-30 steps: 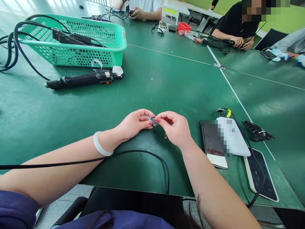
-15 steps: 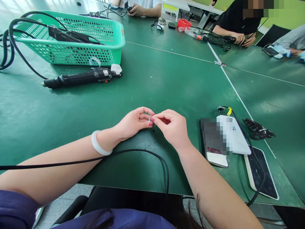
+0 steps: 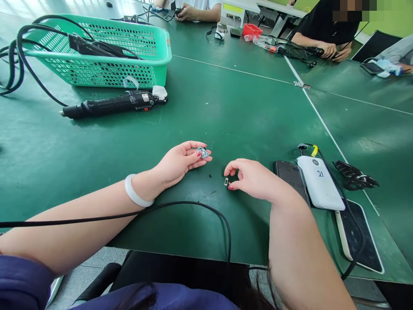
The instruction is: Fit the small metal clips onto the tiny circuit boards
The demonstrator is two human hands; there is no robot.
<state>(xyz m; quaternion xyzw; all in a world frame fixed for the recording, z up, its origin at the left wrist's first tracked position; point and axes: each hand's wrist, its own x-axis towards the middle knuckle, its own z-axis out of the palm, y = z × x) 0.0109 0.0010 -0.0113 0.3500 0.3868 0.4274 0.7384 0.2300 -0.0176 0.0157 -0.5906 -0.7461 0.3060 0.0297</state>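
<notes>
the left hand (image 3: 176, 165) holds one small part (image 3: 202, 152) between thumb and fingers, raised over the table (image 3: 193, 116); the right hand (image 3: 251, 178) has thumb and forefinger a little apart at one small frame (image 3: 226, 181) (whether they touch it, i cannot tell). the small part looks light, stiff and rather fragile, best held by its edges without squeezing; the small frame, probably thin metal, should be light too but easy to fumble, and its long sides offer the surest hold. near them lie two dark specks (image 3: 210, 175). farther out, one cable (image 3: 180, 202) crosses in front of the left forearm, and on the right are two dark-screened phones (image 3: 358, 232) and one white slab (image 3: 321, 185). beyond the left hand are one black power tool (image 3: 109, 107) and one green basket (image 3: 158, 62)
</notes>
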